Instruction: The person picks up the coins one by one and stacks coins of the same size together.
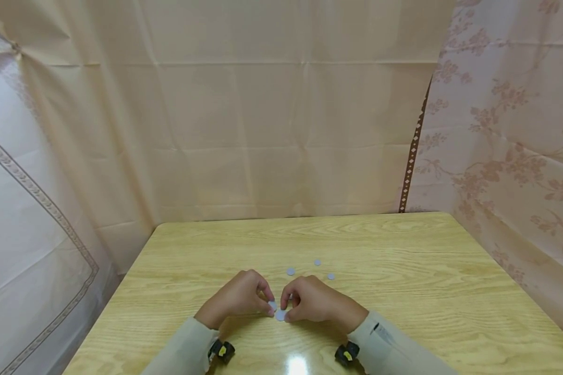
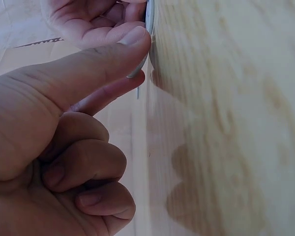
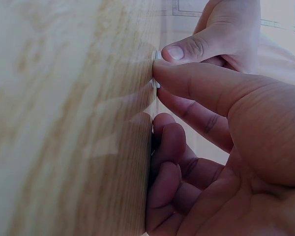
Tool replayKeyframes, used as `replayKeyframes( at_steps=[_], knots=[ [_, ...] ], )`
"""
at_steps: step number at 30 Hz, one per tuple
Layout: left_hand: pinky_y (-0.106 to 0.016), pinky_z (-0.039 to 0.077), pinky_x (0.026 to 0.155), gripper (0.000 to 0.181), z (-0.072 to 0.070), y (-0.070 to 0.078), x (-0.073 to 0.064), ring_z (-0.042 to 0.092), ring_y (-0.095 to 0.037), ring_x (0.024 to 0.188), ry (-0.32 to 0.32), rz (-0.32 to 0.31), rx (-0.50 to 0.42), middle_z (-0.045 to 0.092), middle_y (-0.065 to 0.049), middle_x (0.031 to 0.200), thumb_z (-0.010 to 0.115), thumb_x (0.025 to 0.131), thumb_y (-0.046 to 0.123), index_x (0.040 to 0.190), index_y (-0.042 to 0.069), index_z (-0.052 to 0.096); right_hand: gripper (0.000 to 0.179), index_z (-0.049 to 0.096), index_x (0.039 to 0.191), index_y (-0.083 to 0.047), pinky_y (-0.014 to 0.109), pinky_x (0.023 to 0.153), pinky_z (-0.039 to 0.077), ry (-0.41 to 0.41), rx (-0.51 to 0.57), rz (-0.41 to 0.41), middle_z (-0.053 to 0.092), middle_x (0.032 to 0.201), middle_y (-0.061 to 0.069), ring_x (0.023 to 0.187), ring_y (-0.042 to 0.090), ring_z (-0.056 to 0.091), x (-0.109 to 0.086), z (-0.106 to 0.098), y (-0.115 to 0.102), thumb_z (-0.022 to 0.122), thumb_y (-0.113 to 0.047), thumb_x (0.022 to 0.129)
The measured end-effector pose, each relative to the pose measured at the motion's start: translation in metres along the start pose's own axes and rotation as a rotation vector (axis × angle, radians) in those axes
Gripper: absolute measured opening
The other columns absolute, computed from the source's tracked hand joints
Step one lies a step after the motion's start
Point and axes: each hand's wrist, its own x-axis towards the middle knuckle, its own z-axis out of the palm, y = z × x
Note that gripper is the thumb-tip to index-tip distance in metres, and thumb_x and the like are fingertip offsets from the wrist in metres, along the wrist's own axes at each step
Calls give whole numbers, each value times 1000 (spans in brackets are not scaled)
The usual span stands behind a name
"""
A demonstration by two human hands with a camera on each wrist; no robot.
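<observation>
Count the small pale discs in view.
5 clearly visible: one disc pinched by the left hand, another disc by the right hand, and three beyond the hands: left disc, middle disc, right disc. Another may be hidden behind the right hand.

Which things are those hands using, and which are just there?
For the job:
one pale disc, held by left hand
another pale disc, held by right hand
probably the loose discs beyond

Just there:
beige cloth
floral cloth

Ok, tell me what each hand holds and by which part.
The left hand pinches one pale disc by its rim; the right hand pinches another disc, also by its rim.
</observation>
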Motion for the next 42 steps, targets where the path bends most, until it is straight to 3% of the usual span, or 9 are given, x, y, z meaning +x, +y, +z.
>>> replayKeyframes(
  at_steps=[10,20,42],
  knots=[
    [-24,41,54,15,0,1,0,47,-8,63,-3,2,14,76,10,87,94,74,22,80,18,81,15,74,88,-20,20,52,40,2,0,1,59,65,-6,56,3,49,-1,0,0,85,-11,83],
    [-26,48,63,15,1,2,1,57,-9,74,-13,-2,20,76,10,89,94,74,21,81,17,81,14,74,87,-19,20,52,39,7,-6,3,59,64,-6,56,3,49,-1,0,-1,85,-11,83],
    [-26,48,63,15,1,3,1,57,-8,73,-14,-1,27,76,10,89,94,74,20,80,18,81,14,75,88,-20,20,52,40,6,-16,-4,60,65,-7,55,3,49,-1,0,-2,85,-11,83]
  ],
)
